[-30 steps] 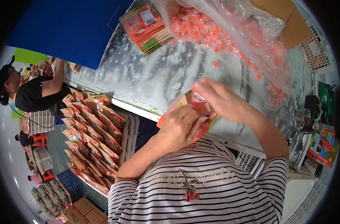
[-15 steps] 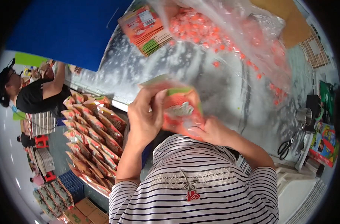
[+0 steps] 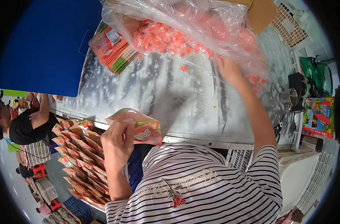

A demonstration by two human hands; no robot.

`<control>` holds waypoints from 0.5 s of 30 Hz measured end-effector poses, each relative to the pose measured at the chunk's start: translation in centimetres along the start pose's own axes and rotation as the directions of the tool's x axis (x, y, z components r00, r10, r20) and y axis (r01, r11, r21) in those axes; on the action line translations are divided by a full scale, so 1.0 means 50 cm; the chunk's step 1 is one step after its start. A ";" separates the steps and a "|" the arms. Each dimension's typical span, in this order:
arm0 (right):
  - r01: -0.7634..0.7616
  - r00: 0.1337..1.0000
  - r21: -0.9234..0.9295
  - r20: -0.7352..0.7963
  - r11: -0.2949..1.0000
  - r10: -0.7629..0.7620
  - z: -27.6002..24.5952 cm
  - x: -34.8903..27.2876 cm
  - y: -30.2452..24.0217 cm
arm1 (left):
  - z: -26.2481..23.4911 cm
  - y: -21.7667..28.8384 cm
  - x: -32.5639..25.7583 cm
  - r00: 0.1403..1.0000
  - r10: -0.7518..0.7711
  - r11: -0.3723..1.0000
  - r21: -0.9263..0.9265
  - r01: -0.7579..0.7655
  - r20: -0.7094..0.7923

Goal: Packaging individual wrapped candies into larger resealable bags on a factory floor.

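Observation:
My left hand (image 3: 118, 139) grips the upper edge of a red and green printed pouch (image 3: 147, 132), held just over the near table edge. Farther out on the right, my right hand (image 3: 229, 70) reaches to the edge of the pile of small orange-red candies in clear wrappers (image 3: 166, 37). Its fingertips are partly hidden by the clear plastic bag (image 3: 199, 22) over the pile, so its grip does not show. A stack of flat pouches (image 3: 109, 48) lies left of the candies. One loose wrapped candy (image 3: 183, 68) sits on the table.
Rows of filled pouches (image 3: 78, 160) stand at my left. A blue panel (image 3: 39, 44) rises at the far left, with a co-worker in black (image 3: 30, 123) beyond. At right are a metal cup (image 3: 288, 96), scissors (image 3: 278, 130) and a white perforated basket (image 3: 289, 24).
My right hand has let go of the pouch and moved out to the candy pile. My left hand keeps the pouch, now lower and farther left in view. The view has shifted.

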State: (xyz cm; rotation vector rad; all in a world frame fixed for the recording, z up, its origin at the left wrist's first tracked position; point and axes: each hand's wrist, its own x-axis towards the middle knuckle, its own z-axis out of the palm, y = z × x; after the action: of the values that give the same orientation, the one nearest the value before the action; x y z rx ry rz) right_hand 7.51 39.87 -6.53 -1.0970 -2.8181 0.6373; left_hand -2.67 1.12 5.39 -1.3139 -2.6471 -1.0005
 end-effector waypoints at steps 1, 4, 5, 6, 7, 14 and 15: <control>0.075 0.994 0.091 -0.086 0.993 -0.067 0.016 0.018 0.059 | 0.001 0.009 0.002 1.000 0.011 1.000 -0.003 -0.011 0.001; 0.194 0.951 0.058 -0.255 0.979 -0.173 0.039 -0.007 0.048 | -0.003 0.017 0.002 0.999 0.016 1.000 0.006 -0.017 0.032; 0.203 0.918 -0.063 -0.336 0.977 -0.212 0.040 -0.025 0.029 | -0.004 0.016 0.003 0.999 0.011 1.000 0.009 -0.011 0.033; 0.205 0.919 -0.060 -0.331 0.977 -0.213 0.039 -0.031 0.021 | -0.004 0.015 0.005 0.999 0.004 1.000 0.006 -0.005 0.032; 0.214 0.948 0.181 -0.277 0.960 -0.159 0.037 -0.040 0.015 | -0.006 0.014 0.005 0.999 0.001 1.000 0.002 -0.001 0.034; 0.013 0.994 0.715 -0.083 0.699 0.066 0.006 -0.093 0.032 | -0.043 -0.004 0.012 0.999 0.000 0.994 0.110 -0.005 0.045; 0.011 0.995 0.715 -0.080 0.699 0.066 0.009 -0.103 0.034 | -0.049 -0.007 0.014 0.999 -0.002 0.994 0.110 -0.003 0.047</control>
State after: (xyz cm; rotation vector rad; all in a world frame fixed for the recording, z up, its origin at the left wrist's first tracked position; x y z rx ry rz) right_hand 12.37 37.46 -7.10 -0.9507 -2.0989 1.4680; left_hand -3.99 0.10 7.32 -1.3312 -2.6928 -0.8194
